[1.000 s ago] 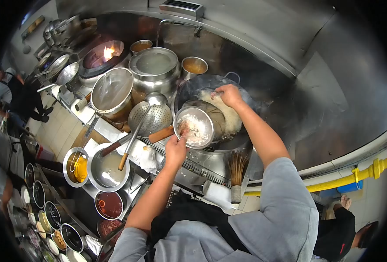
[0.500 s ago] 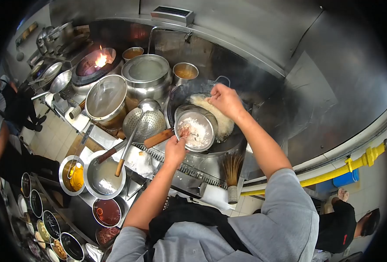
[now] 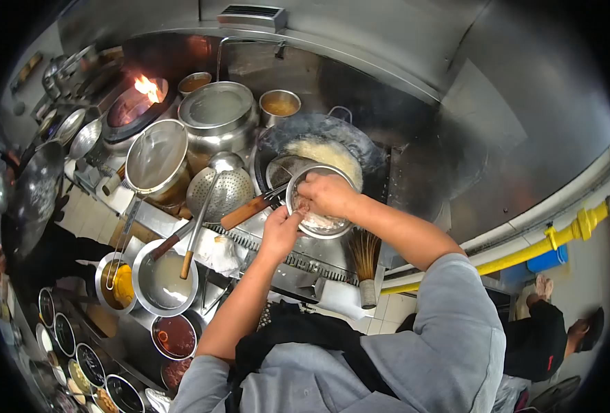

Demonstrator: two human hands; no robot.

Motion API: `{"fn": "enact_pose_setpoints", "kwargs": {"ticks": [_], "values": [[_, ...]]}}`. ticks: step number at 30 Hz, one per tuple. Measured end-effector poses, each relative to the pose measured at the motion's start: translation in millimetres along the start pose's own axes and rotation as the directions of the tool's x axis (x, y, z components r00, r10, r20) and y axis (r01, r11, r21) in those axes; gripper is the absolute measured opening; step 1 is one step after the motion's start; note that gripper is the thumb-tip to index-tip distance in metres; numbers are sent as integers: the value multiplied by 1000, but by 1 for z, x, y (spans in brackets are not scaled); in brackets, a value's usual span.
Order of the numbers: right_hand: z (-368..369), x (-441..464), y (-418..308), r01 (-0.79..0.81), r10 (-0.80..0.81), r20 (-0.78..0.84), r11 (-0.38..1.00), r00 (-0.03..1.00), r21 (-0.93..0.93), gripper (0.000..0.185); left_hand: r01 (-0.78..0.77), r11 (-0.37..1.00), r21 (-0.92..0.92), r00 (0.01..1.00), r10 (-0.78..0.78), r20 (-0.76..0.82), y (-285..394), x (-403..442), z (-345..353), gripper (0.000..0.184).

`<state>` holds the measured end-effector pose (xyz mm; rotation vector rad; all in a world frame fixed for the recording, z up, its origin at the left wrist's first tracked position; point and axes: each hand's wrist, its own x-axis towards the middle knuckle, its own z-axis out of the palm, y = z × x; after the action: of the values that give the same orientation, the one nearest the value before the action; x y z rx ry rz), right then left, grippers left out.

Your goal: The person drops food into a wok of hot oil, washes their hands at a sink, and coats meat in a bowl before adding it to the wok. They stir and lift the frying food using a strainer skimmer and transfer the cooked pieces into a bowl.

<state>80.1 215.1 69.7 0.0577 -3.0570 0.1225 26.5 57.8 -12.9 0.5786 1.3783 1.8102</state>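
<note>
My left hand grips the near-left rim of a metal bowl, thumb at its edge. Pale, floured pieces of what looks like raw meat lie inside the bowl. My right hand reaches down into it, fingers curled among the pieces; the fingertips are partly hidden. Behind the bowl, a wok holds pale, foaming oil. A wire strainer rests in the wok at its left side. Its wooden handle points toward me, left of the bowl.
A ladle lies across a perforated skimmer to the left. Pots stand behind, and a flame rises from another burner. A bamboo brush is at the right. Other people stand on both sides.
My right hand has come back from above the wok, down and into the bowl. My left hand still holds the bowl, which has shifted slightly. A co-worker's wok has come into view at left.
</note>
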Motion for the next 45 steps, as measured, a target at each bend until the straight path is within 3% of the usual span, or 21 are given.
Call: {"fn": "enact_pose_setpoints", "kwargs": {"ticks": [2, 4, 5, 7, 9, 13, 16, 18, 20, 21, 22, 25, 27, 29, 32, 34, 37, 39, 41, 43, 45], "values": [[-1, 1, 11, 25, -25, -7, 1000, 1000, -9, 12, 67, 997, 27, 995, -65, -69, -3, 0, 3, 18], [-28, 2, 22, -66, 106, -252, 985, 962, 161, 8, 113, 992, -52, 985, -119, -124, 0, -2, 3, 21], [-43, 5, 23, -141, 241, -244, 920, 939, 366, 6, 111, 992, -57, 984, -118, -134, -2, -2, -1, 21], [-45, 19, 59, -123, 211, -375, 962, 903, 244, 12, 79, 997, 14, 984, -75, -164, -8, -2, -7, 25], [-38, 38, 83, -282, 353, -254, 919, 900, 277, 11, 81, 997, -21, 980, -83, -182, -5, -5, -8, 28], [13, 65, 146, -256, 335, -281, 924, 899, 283, 13, 109, 993, -52, 972, -117, -202, -11, -6, -13, 27], [-14, 59, 131, -447, 597, -248, 765, 763, 464, 12, 122, 992, -16, 972, -123, -202, -2, -8, -13, 27], [-32, 40, 86, -321, 449, -299, 863, 842, 389, 11, 129, 991, 24, 974, -123, -191, 0, -6, -12, 26], [-29, 18, 35, -145, 172, -78, 950, 982, 276, 16, 99, 995, 11, 986, -97, -139, -2, 2, -6, 25], [-8, 6, 18, 55, -6, -152, 946, 988, 318, 20, 96, 995, 17, 988, -93, -126, 2, 3, 0, 25], [-8, -2, -7, 130, -119, -66, 973, 991, 189, 19, 95, 995, 22, 991, -93, -97, 8, 2, 7, 24], [3, -6, -2, -25, 24, -167, 1000, 986, 0, 17, 83, 996, 41, 995, -81, -50, 10, 3, 17, 22], [-21, -2, 22, -123, 200, -242, 947, 949, 297, 14, 96, 992, -78, 986, -106, -132, 13, 0, 19, 22], [-42, 5, 44, -100, 401, -278, 705, 873, 702, 11, 103, 988, -113, 980, -120, -156, 2, 2, 12, 23], [-50, 30, 89, -155, 478, -245, 653, 843, 741, 11, 121, 985, -122, 974, -142, -176, -7, 3, 9, 23], [-35, 43, 120, -409, 584, -94, 666, 806, 624, 13, 116, 988, -98, 972, -133, -193, -8, 0, 14, 22], [-14, 50, 139, -441, 611, -42, 616, 790, 653, 17, 112, 990, -86, 963, -129, -238, -5, -5, 20, 22], [-12, 49, 136, -412, 531, -90, 743, 843, 528, 25, 112, 988, -107, 949, -138, -282, -10, -4, 21, 22], [-22, 29, 90, -444, 390, 222, 693, 894, 568, 26, 34, 998, -56, 959, -48, -281, -22, -2, 20, 21], [10, 13, 54, -10, 21, -55, 981, 998, 195, 23, 26, 995, 98, 943, 8, -332, -17, -3, 32, 19], [33, 3, 35, -4, 43, -192, 980, 981, 198, 18, 14, 964, 265, 971, 50, -233, -14, -4, 39, 19]]}}
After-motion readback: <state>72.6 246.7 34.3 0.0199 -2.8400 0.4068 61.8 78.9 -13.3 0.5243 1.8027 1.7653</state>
